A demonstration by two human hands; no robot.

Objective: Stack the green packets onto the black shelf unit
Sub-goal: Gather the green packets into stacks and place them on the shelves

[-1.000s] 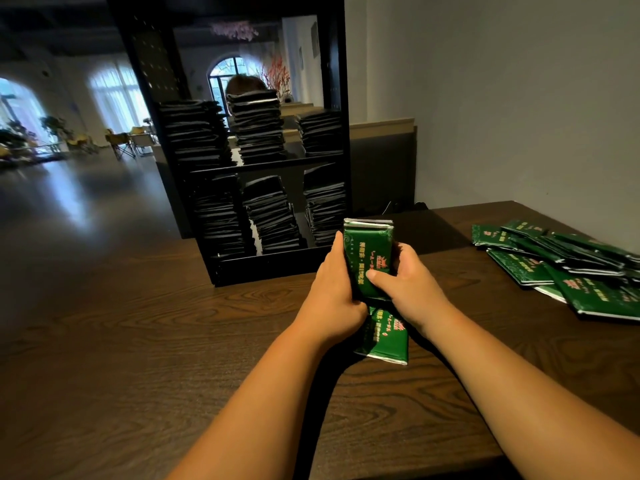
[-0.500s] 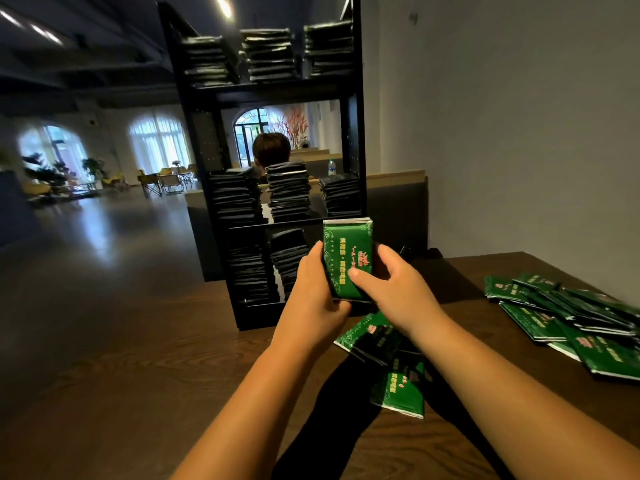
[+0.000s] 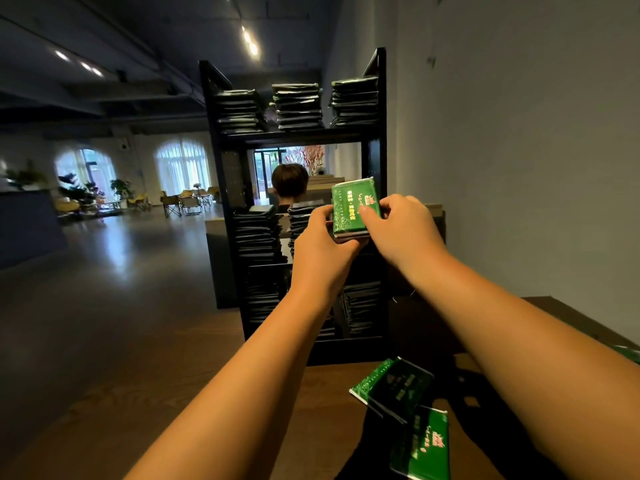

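Both left hand (image 3: 322, 252) and right hand (image 3: 403, 230) tight round green packets (image 3: 353, 211) (shelf (image 3: 374, 157) full of stacks (image 3: 298, 105))

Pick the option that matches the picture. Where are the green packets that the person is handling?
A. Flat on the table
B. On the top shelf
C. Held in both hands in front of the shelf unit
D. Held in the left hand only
C: the left hand and right hand both grip the green packets in the air before the black shelf unit.
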